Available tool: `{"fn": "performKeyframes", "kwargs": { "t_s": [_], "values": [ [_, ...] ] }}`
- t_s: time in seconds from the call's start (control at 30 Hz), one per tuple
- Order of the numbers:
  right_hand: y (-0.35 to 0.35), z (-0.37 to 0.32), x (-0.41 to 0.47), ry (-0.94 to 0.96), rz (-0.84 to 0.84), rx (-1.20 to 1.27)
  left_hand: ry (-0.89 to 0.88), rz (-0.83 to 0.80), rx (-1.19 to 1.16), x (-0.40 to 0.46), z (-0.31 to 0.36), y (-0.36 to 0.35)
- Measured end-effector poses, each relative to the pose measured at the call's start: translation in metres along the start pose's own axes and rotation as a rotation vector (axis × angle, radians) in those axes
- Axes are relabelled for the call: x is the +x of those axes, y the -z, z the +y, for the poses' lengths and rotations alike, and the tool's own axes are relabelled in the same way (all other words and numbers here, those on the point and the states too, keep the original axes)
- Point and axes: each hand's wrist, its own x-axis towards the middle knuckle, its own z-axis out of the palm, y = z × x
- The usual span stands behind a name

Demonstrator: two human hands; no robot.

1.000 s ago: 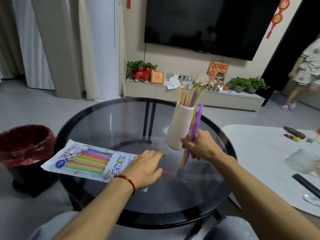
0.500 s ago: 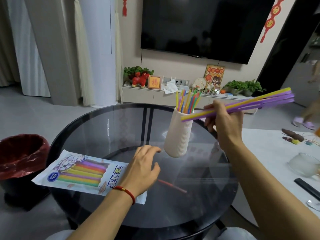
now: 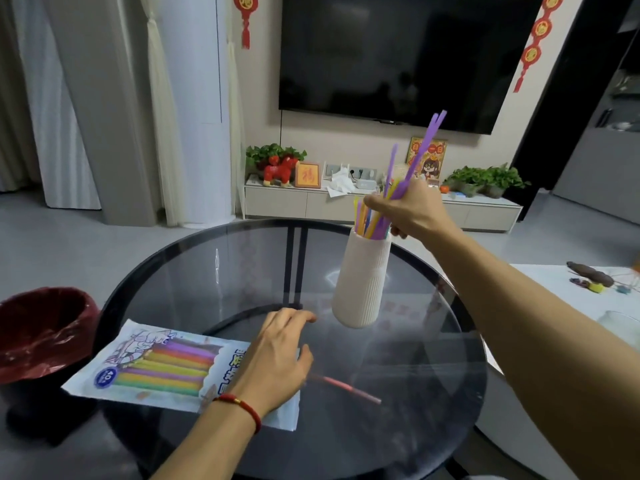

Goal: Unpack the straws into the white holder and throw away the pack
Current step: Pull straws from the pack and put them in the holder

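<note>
Far left of the frame sits a dark bin lined with a red plastic bag [image 3: 41,336], handy for the wrapper, and just right of it the flat white straw pack printed with rainbow stripes [image 3: 162,370] lies on the round dark glass table [image 3: 433,393], a blue "40" badge readable, the other lettering too blurred. The left hand [image 3: 277,358] hovers over the pack's end, grip loose and holding nothing, a lone pink straw [image 3: 346,388] beside it. Right of centre, the right hand [image 3: 412,209] pinches a bunch of purple and yellow straws [image 3: 420,150], feeding them into the ribbed white holder [image 3: 363,278].
</note>
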Motion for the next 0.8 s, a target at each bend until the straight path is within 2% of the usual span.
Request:
{"fn": "performKeyframes", "kwargs": {
  "t_s": [0.13, 0.17, 0.27, 0.33, 0.43, 0.5, 0.57, 0.67, 0.7, 0.8],
  "values": [
    [0.006, -0.011, -0.002, 0.101, 0.325, -0.028, 0.026, -0.029, 0.027, -0.002, -0.006, 0.006],
    [0.005, -0.012, -0.003, 0.117, 0.34, -0.012, 0.025, -0.034, 0.031, -0.002, -0.007, 0.007],
    [-0.001, -0.011, -0.004, 0.092, 0.12, 0.021, 0.04, -0.058, 0.039, -0.004, -0.008, 0.01],
    [-0.002, -0.011, -0.003, 0.051, 0.068, 0.06, 0.05, -0.064, 0.044, -0.005, -0.008, 0.012],
    [0.004, -0.015, -0.002, 0.088, 0.32, 0.106, 0.058, -0.069, 0.055, -0.005, -0.008, 0.013],
    [0.005, -0.016, -0.005, 0.251, 0.425, 0.134, 0.064, -0.074, 0.058, -0.005, -0.008, 0.013],
    [-0.003, -0.009, -0.005, 0.381, 0.344, 0.027, 0.069, -0.076, 0.056, -0.004, -0.007, 0.013],
    [-0.016, 0.007, -0.006, 0.452, 0.001, -0.334, 0.064, -0.104, 0.041, -0.004, -0.005, 0.013],
    [-0.02, 0.011, -0.007, 0.461, -0.039, -0.364, 0.051, -0.123, 0.045, -0.004, -0.005, 0.014],
    [-0.023, 0.012, -0.01, 0.45, 0.065, -0.306, 0.026, -0.259, 0.178, -0.006, -0.008, 0.019]
  ]
}}
